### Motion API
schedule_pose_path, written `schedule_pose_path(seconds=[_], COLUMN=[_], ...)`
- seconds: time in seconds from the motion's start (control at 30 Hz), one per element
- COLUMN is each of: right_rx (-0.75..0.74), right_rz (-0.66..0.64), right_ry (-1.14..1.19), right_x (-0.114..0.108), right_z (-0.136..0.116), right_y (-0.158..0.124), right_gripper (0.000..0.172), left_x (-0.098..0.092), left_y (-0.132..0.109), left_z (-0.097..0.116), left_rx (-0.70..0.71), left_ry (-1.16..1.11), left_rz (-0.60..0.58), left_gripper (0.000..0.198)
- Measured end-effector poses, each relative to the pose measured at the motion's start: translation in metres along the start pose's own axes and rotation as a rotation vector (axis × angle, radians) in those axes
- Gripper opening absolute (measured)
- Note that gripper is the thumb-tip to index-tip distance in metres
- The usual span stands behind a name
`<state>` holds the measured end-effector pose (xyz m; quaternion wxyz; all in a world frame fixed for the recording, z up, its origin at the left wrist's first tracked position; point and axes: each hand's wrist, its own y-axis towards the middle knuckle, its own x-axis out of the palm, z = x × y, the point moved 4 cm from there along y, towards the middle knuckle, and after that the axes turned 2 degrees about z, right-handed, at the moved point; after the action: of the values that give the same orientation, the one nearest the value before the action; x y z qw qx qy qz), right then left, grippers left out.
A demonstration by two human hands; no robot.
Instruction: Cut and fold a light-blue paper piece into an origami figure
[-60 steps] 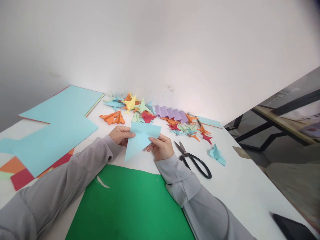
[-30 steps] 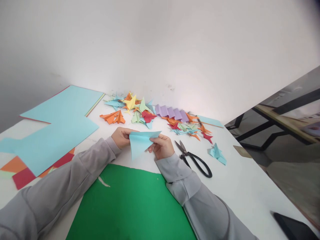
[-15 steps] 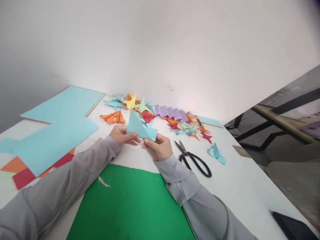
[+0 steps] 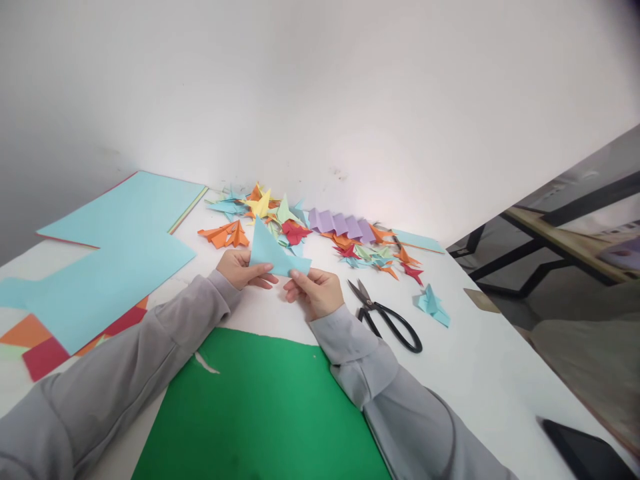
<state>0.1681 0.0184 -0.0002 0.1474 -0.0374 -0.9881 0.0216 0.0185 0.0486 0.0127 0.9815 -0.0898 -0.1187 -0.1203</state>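
Note:
Both hands hold a folded light blue paper triangle (image 4: 270,250) just above the white table (image 4: 480,373), its tip pointing away from me. My left hand (image 4: 243,268) pinches the triangle's near left edge with thumb and fingers. My right hand (image 4: 313,290) pinches its near right corner. Grey sleeves cover both arms. Right beyond the triangle lies a heap of small folded paper figures (image 4: 280,223) in orange, yellow, red, green and blue.
Black scissors (image 4: 387,320) lie just right of my right hand. A green sheet (image 4: 260,413) lies near me, large light blue sheets (image 4: 110,253) at left. A purple pleated strip (image 4: 340,227) and a small blue folded figure (image 4: 433,307) lie farther right. A dark flat object (image 4: 580,453) sits bottom right.
The blue paper hung point-down towards me between both hands; it has been turned over, so its tip now points away. Both hands stayed in the same spot.

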Motion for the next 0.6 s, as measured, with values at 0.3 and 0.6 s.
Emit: schedule_pose_path(seconds=[0.3,0.6], right_rx=[-0.010,-0.022], right_rz=[-0.040,-0.057], right_ry=[-0.049,-0.077], right_x=[0.0004,0.0033], right_z=[-0.0012,0.0001], right_y=[-0.0016,-0.0007], right_gripper=[0.022,0.019], left_x=[0.0014,0.0022], left_y=[-0.0005,-0.0001], left_z=[0.0001,-0.0013], left_rx=[-0.054,0.003], left_ry=[0.051,0.169], left_rz=[-0.001,-0.040], left_gripper=[0.035,0.026])
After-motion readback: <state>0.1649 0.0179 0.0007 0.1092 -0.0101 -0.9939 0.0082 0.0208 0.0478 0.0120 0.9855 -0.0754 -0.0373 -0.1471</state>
